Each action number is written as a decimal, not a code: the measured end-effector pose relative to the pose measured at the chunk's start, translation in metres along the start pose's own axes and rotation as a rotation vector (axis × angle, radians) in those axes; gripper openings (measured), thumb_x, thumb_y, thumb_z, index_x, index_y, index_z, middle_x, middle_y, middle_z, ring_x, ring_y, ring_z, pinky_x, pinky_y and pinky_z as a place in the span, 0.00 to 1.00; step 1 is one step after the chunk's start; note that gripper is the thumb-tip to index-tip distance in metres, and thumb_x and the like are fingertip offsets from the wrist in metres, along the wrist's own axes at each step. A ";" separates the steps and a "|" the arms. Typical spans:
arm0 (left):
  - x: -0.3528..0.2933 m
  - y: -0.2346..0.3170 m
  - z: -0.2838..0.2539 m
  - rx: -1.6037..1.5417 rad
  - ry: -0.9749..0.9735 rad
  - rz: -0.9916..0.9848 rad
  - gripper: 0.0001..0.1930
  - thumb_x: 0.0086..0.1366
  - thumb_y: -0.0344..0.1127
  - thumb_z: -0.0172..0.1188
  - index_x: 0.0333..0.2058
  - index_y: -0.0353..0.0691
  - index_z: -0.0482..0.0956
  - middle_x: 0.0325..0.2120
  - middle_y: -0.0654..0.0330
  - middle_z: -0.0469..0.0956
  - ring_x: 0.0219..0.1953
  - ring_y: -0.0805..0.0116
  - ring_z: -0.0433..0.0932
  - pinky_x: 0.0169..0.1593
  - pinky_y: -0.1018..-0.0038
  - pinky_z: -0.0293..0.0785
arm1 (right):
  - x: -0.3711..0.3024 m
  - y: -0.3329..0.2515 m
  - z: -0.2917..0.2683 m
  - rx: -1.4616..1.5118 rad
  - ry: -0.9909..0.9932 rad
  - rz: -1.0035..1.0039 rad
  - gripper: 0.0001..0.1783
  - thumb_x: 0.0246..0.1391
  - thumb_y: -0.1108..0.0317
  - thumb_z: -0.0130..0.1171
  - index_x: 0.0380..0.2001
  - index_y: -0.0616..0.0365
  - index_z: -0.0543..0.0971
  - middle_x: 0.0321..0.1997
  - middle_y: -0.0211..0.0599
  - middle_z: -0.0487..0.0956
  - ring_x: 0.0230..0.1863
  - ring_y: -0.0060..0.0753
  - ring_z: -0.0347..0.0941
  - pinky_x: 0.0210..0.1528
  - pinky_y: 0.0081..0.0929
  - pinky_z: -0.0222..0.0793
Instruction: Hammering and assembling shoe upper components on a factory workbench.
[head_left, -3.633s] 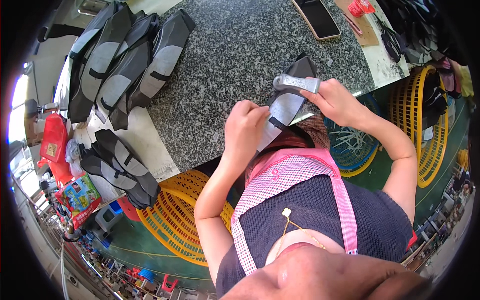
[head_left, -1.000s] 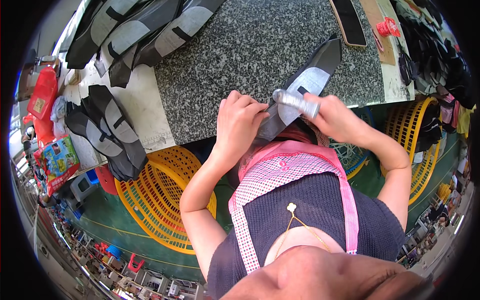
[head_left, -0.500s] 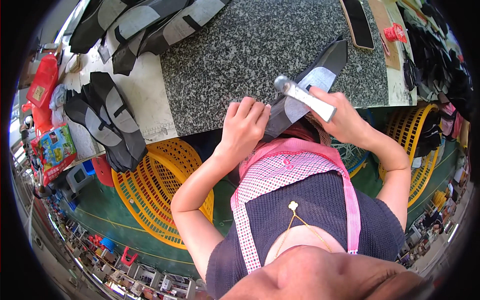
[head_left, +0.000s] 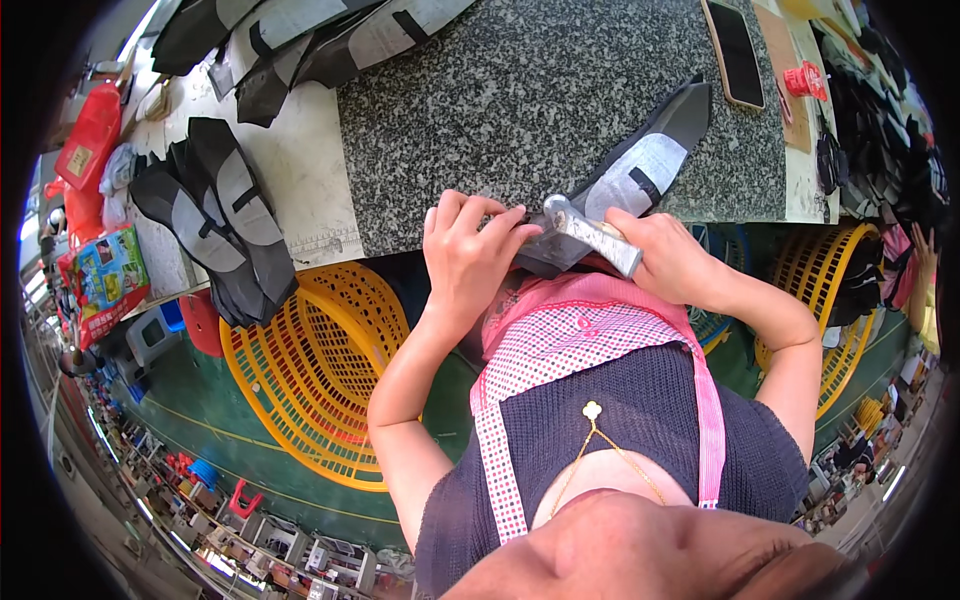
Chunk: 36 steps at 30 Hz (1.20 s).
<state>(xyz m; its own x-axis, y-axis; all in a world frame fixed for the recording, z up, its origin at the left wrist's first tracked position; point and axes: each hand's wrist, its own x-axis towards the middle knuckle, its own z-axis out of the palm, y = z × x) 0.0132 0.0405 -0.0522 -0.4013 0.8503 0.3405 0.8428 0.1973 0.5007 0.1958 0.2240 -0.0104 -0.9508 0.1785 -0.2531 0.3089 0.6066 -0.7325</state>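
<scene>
The workroom has a green floor [head_left: 220, 400], with shelves and boxes bending away along the lower rim of the view. Across the top stands a counter [head_left: 480, 120] with a black-and-white speckled stone slab, flanked on both sides by paler surfaces.

The dark grey piece [head_left: 640, 172], with a lighter panel and a short black strip on it, lies slantwise on the slab. Its far tip points up and to the right, and its near end comes to the front edge, close to the pink checked apron [head_left: 580, 315].

The left hand [head_left: 462, 255] is at the near end of the piece. Its grip is bent and nearly closed, thumb and forefinger drawn close together at the edge; I cannot tell whether they pinch the material or only press on it. The right hand [head_left: 672, 257] has its grip wrapped firmly around a silvery metal hammer [head_left: 597, 238]. The rounded end of the hammer is over the near part of the piece, just beside the left fingertips; whether it touches is unclear.

On the pale surface to the left lies a bundle of similar pieces [head_left: 215, 215], with a larger pile [head_left: 350, 45] above it, partly on the slab. A phone [head_left: 735, 55] lies toward the far right, near a small red cup [head_left: 805, 80]. Yellow baskets [head_left: 300, 370] stand below on either side, and a red bag [head_left: 88, 140] sits at far left.
</scene>
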 end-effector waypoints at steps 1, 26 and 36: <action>-0.002 -0.001 0.002 0.002 0.000 -0.007 0.09 0.52 0.37 0.73 0.32 0.44 0.87 0.29 0.67 0.78 0.35 0.63 0.74 0.39 0.65 0.71 | 0.003 -0.001 -0.003 0.002 -0.006 -0.003 0.08 0.58 0.70 0.56 0.36 0.62 0.70 0.23 0.57 0.75 0.31 0.65 0.76 0.31 0.53 0.69; -0.018 0.030 0.018 0.137 -0.044 0.276 0.14 0.54 0.32 0.59 0.39 0.34 0.81 0.34 0.59 0.76 0.41 0.66 0.75 0.42 0.71 0.72 | 0.016 0.002 -0.001 -0.063 -0.085 -0.039 0.10 0.61 0.66 0.54 0.38 0.62 0.70 0.25 0.58 0.78 0.32 0.67 0.76 0.34 0.57 0.70; -0.036 0.043 0.061 0.284 -0.023 0.375 0.16 0.57 0.35 0.57 0.43 0.36 0.79 0.43 0.58 0.77 0.47 0.64 0.77 0.53 0.69 0.74 | 0.028 -0.007 -0.007 -0.037 -0.110 -0.134 0.14 0.61 0.70 0.52 0.49 0.63 0.74 0.31 0.57 0.78 0.36 0.64 0.77 0.37 0.48 0.72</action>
<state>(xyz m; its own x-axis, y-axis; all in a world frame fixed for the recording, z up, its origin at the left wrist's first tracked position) 0.0854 0.0477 -0.0917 -0.0450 0.8981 0.4375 0.9941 -0.0029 0.1081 0.1670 0.2296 -0.0079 -0.9745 0.0093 -0.2242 0.1767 0.6480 -0.7409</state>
